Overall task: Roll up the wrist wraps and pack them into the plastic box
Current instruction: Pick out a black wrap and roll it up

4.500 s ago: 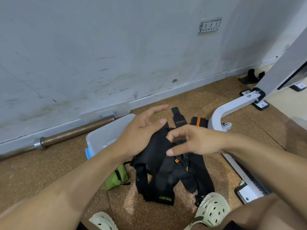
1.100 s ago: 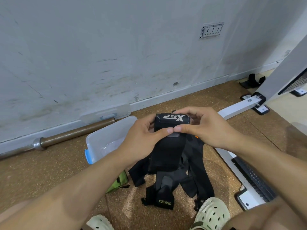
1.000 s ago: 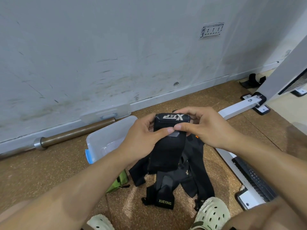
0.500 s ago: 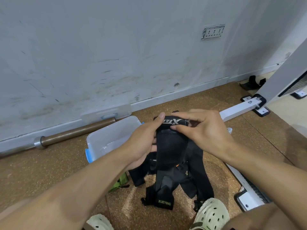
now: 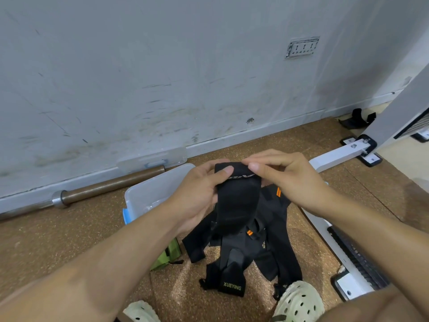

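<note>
Wrist wrap [image 5: 236, 201], black, is held in the air between both hands, with its upper end folded over into a short roll and the remaining length hanging down toward the floor. Left hand [image 5: 197, 196] grips the left edge of the folded end, thumb on the near face and fingers curled behind. Right hand [image 5: 287, 180] pinches the right edge of the same fold, thumb tip on the near face and fingers curved over the top. White lettering shows on the fold between the two thumbs; it cannot be read.

Below both hands, a pile of black wraps [image 5: 260, 249] lies on the cork-coloured floor [image 5: 69, 240]. Some pieces carry orange stripes, and one end nearest the person bears the word XUEYING. The hanging wrap overlaps this pile in view; whether it touches the pile cannot be told.

Plastic box [image 5: 151, 194], clear with a blue clip on its near left side, sits on the floor to the left of the left hand and partly behind its wrist. Its lid [image 5: 153, 159] leans against the wall beyond the box. A green strap [image 5: 169, 252] lies under the left forearm, just beside the pile.

A barbell [image 5: 92, 189] lies along the wall base, far left of the hands. A white machine frame [image 5: 336, 156] runs along the floor to the right of the right hand. Two pale clogs [image 5: 299, 303] show at the lower edge, below the pile.
</note>
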Tool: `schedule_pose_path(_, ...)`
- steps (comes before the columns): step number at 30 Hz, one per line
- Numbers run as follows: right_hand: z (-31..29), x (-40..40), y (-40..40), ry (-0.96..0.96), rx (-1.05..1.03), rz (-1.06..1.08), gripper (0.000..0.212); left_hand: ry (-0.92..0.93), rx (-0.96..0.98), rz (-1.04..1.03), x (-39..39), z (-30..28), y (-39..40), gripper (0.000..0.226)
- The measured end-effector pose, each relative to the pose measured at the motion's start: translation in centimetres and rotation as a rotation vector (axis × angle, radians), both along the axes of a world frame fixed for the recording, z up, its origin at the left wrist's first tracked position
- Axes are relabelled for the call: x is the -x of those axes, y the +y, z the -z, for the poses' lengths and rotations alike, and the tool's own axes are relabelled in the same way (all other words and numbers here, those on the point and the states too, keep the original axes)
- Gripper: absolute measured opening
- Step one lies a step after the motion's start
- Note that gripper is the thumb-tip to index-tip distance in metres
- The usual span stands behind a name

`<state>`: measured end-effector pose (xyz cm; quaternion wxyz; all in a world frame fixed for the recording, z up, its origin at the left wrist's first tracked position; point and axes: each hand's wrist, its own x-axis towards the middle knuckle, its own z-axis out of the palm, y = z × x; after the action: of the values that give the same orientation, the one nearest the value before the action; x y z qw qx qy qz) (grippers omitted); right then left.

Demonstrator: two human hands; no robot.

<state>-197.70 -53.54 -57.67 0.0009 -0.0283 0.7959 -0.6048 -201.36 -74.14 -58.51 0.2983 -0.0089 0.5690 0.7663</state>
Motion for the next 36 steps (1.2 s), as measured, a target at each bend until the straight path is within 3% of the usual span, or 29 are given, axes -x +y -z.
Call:
schedule_pose_path(3,-0.6,0.1,0.4,-0.221,0.171,-0.022,0.051,0.074,0.051,0.032,-0.1,0.1,0.0,0.036)
schedule_pose_path(6,-0.7,-0.1,0.5,-0.341,0.258,-0.105,0.047,0.116,0.06,0.049,-0.2,0.2,0.0,0.044)
schedule_pose_path(10,0.1,-0.1,0.2,-0.222,0.131,-0.02,0.042,0.132,0.03,0.056,-0.3,0.3,0.0,0.051)
schedule_pose_path(17,0.5,0.0,0.1,-0.017,0.066,0.053,0.031,0.092,0.024,0.126,-0.7,0.1,0.1,0.033)
schedule_pose_path(20,0.4,0.0,-0.1,0.096,-0.027,0.055,0.025,0.067,0.051,0.186,-0.9,-0.2,0.1,0.038)
schedule_pose_path(23,0.7,-0.1,-0.5,0.182,-0.073,0.072,0.029,0.02,0.071,0.184,-0.9,-0.4,0.1,0.045)
schedule_pose_path(26,1.0,0.0,-0.5,0.192,-0.095,0.069,0.03,0.008,0.069,0.114,-0.9,-0.4,0.3,0.034)
schedule_pose_path(30,0.2,-0.1,-0.6,0.066,-0.028,0.009,0.035,0.038,0.049,0.013,-0.7,-0.1,0.2,0.027)
schedule_pose_path(34,-0.4,-0.2,-0.8,-0.165,0.133,0.034,0.057,0.119,0.054,-0.021,-0.4,0.0,-0.1,0.029)
schedule_pose_path(36,-0.5,-0.2,-0.9,-0.231,0.214,0.01,0.053,0.145,0.055,-0.016,-0.4,0.0,-0.1,0.031)
